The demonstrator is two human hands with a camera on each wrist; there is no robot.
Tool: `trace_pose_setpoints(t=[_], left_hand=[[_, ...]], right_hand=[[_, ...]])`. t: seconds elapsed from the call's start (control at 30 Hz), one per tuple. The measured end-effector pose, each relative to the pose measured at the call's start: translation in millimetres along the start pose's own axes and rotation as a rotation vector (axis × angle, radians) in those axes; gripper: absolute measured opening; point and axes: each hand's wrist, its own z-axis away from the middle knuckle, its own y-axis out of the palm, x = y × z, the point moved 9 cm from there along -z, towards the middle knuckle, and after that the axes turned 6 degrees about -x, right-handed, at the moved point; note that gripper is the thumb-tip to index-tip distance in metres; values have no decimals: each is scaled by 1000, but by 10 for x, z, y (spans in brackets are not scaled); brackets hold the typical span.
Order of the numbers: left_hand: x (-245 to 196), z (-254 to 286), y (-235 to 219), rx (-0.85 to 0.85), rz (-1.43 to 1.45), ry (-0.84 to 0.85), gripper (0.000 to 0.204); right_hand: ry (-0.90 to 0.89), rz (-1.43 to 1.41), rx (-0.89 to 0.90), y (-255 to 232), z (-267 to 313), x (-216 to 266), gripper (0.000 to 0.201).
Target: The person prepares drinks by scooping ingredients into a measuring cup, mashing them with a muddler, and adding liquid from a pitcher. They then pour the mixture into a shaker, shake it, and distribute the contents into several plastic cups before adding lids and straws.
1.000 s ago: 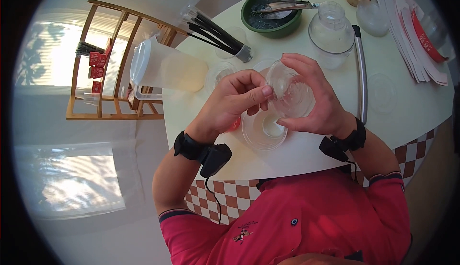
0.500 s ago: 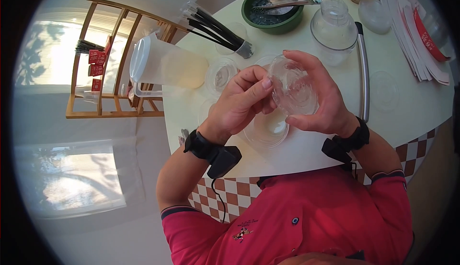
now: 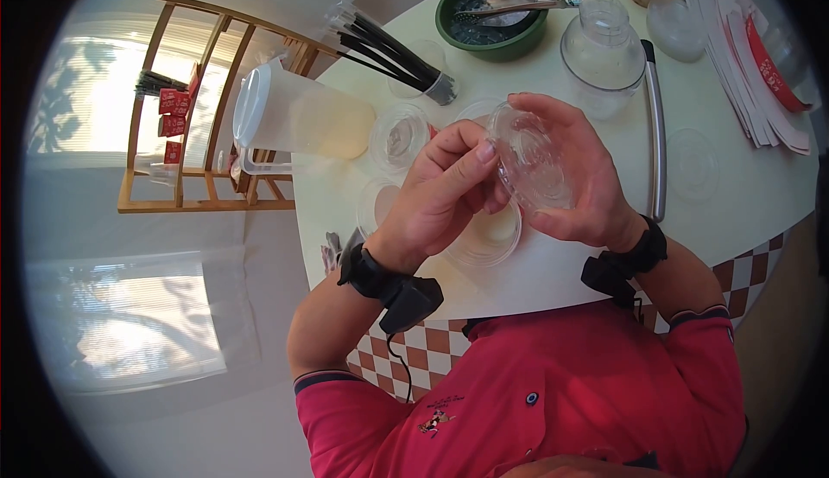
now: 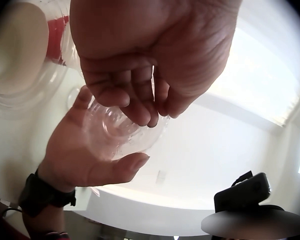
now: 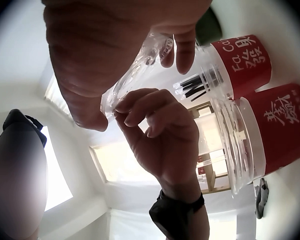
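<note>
A clear plastic lid [image 3: 534, 160] is held between both hands above the table. The right hand [image 3: 591, 176] grips it from the side, fingers at the top edge and thumb at the bottom. The left hand [image 3: 445, 193] pinches its left rim between thumb and fingers. In the right wrist view the same lid [image 5: 135, 70] stands tilted, with the left hand [image 5: 162, 127] pinching its edge. Below the hands is a clear cup [image 3: 490, 234]; two cups with red sleeves [image 5: 282, 117] stand close by in the right wrist view.
A pitcher [image 3: 332, 124] of pale liquid and a holder of black straws [image 3: 440, 89] stand to the left. Behind are a green bowl [image 3: 492, 44] with utensils and a clear jar [image 3: 602, 55]. To the right lie a metal rod [image 3: 656, 141] and paper sleeves [image 3: 734, 72].
The lid has turned to show more of its face. The left hand has moved slightly right and down, uncovering more of the cups on the left.
</note>
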Motion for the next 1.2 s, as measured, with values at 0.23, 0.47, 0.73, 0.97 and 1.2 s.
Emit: trace_pose_setpoints(t=[0.23,0.47,0.73,0.97,1.2], left_hand=[[-40,21,-93,-63,-167,-21,12],[-77,116,-73,-28,-90,-33,8],[-182,123,-241,-220,-285,-29,9],[-586,-67,-473,-305,-714,141,30],[-641,-257,-784,-323,-973,110,31]], right_hand=[[-288,477,-14,-18,-12,251,96],[-322,406,21,29,22,308,97],[-105,29,-74,-117,-17,84,102],[-2,53,-158,-177,-64,66,108],[-19,141,-188,-237,-60,20,99]])
